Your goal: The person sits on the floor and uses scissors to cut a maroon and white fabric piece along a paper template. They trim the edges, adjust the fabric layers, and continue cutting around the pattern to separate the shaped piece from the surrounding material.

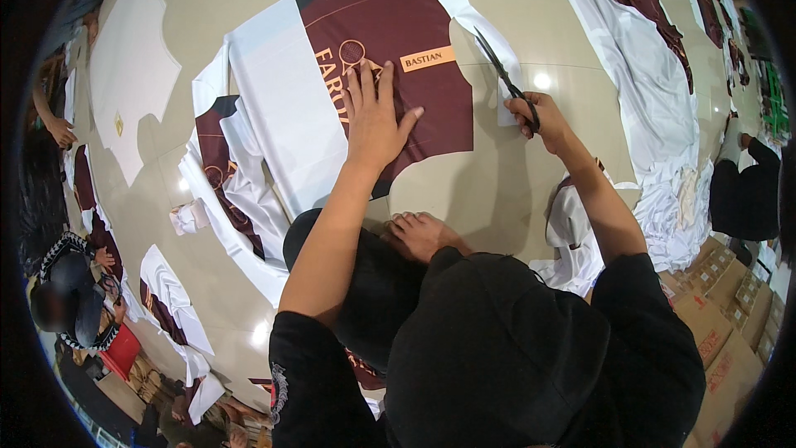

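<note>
A printed fabric panel (pixel 444 116), maroon with orange lettering, a label and a white side, lies flat on the tiled floor in front of me. My left hand (pixel 380 120) rests palm down on its maroon part, fingers spread over the orange print. My right hand (pixel 539 123) grips black scissors (pixel 497 62), blades angled up and left over a narrow white strip (pixel 485 41) at the panel's right edge; whether they touch the fabric I cannot tell. My bare foot (pixel 414 236) is on the floor below the panel.
Loose white and maroon cloth pieces (pixel 240 174) lie left of the panel, a long pile (pixel 647 116) at the right. A pale cut piece (pixel 133 75) lies upper left. Other people (pixel 738 187) are at both sides. Cardboard boxes (pixel 705 315) sit at lower right.
</note>
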The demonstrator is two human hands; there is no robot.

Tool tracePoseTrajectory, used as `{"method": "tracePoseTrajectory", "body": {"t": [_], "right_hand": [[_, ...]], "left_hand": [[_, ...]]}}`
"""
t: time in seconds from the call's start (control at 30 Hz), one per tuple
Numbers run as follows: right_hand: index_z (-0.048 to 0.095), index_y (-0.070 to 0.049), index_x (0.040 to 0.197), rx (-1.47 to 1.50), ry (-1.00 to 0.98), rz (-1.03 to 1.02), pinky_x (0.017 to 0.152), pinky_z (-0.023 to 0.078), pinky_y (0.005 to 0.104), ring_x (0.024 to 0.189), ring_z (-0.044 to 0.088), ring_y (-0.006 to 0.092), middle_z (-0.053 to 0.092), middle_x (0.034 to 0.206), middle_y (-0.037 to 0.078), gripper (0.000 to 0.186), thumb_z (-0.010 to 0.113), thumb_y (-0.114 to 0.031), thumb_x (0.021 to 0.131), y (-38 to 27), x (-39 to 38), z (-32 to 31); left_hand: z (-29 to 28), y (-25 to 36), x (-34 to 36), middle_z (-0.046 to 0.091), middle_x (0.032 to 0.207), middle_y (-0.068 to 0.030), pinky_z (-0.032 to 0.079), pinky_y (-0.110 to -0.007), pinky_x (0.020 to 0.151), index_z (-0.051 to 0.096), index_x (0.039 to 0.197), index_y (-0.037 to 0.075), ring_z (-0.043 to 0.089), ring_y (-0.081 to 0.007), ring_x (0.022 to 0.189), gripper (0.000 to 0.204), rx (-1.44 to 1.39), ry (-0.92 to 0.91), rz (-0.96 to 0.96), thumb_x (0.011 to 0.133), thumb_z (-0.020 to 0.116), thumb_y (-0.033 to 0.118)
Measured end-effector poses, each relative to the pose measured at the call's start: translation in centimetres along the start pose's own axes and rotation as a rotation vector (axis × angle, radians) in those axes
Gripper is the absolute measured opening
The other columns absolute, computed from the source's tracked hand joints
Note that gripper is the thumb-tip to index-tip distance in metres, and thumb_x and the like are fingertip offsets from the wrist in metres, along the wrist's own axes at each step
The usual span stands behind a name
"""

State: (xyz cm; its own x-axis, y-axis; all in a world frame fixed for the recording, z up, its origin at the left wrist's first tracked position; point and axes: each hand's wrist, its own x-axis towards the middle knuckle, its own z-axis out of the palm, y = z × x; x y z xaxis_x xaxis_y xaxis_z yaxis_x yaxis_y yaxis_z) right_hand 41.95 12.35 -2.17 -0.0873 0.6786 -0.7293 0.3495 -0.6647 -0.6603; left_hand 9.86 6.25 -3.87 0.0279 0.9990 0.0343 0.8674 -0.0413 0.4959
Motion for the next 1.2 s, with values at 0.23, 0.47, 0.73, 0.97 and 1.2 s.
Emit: {"method": "tracePoseTrajectory", "body": {"t": [0.23, 0.47, 0.73, 0.97, 1.2], "right_hand": [[0.064, -0.003, 0.084, -0.036, -0.126, -0.034, 0.045, 0.038, 0.0271, 0.047, 0.049, 0.0099, 0.053, 0.061, 0.0, 0.035, 0.08, -0.034, 0.089, 1.4, -1.9, -0.6], [0.059, -0.006, 0.081, -0.031, -0.084, 0.001, 0.047, 0.039, 0.026, 0.048, 0.049, 0.009, 0.052, 0.061, -0.001, 0.032, 0.076, -0.032, 0.092, 3.0, -4.0, -0.8], [0.061, -0.005, 0.083, 0.251, 0.055, 0.07, 0.045, 0.04, 0.0272, 0.048, 0.052, 0.0104, 0.056, 0.061, 0.001, 0.034, 0.079, -0.033, 0.09, 7.3, -7.8, 1.5], [0.062, -0.005, 0.081, 0.12, -0.012, -0.013, 0.045, 0.04, 0.0272, 0.047, 0.052, 0.0116, 0.055, 0.06, 0.001, 0.037, 0.078, -0.037, 0.09, 5.1, -6.2, 3.1], [0.061, -0.005, 0.08, 0.136, -0.058, -0.025, 0.044, 0.038, 0.0279, 0.047, 0.051, 0.0116, 0.055, 0.061, 0.002, 0.036, 0.078, -0.036, 0.087, 2.5, -1.9, 2.5]], "left_hand": [[-0.8, 1.4, -1.8, 0.007, 0.173, -0.0251, 0.014, -0.074, 0.121, 0.015, 0.169, 0.022, 0.007, -0.0546, 0.157, 0.118, 0.151, -0.379, -0.049, 0.08, 0.083, 0.057], [-0.4, 2.6, -2.2, 0.012, 0.171, -0.0273, 0.015, -0.071, 0.122, 0.028, 0.164, 0.01, 0.011, -0.0533, 0.157, 0.103, 0.079, -0.264, 0.026, 0.085, 0.08, 0.049], [2.7, 5.6, -2.2, 0.015, 0.17, -0.0274, 0.015, -0.065, 0.126, 0.037, 0.158, 0.005, 0.011, -0.0478, 0.158, 0.086, -0.026, -0.347, 0.212, 0.092, 0.074, 0.045], [3.9, 5.8, -1.7, 0.029, 0.164, -0.025, 0.017, -0.068, 0.124, 0.056, 0.131, 0.008, 0.02, -0.0477, 0.156, 0.038, -0.016, -0.228, 0.234, 0.101, 0.066, 0.029], [3.4, 5.4, -1.3, 0.048, 0.15, -0.0205, 0.022, -0.069, 0.123, 0.056, 0.115, 0.005, 0.036, -0.0431, 0.149, 0.017, -0.227, -0.145, 0.163, 0.103, 0.06, 0.017]]}}
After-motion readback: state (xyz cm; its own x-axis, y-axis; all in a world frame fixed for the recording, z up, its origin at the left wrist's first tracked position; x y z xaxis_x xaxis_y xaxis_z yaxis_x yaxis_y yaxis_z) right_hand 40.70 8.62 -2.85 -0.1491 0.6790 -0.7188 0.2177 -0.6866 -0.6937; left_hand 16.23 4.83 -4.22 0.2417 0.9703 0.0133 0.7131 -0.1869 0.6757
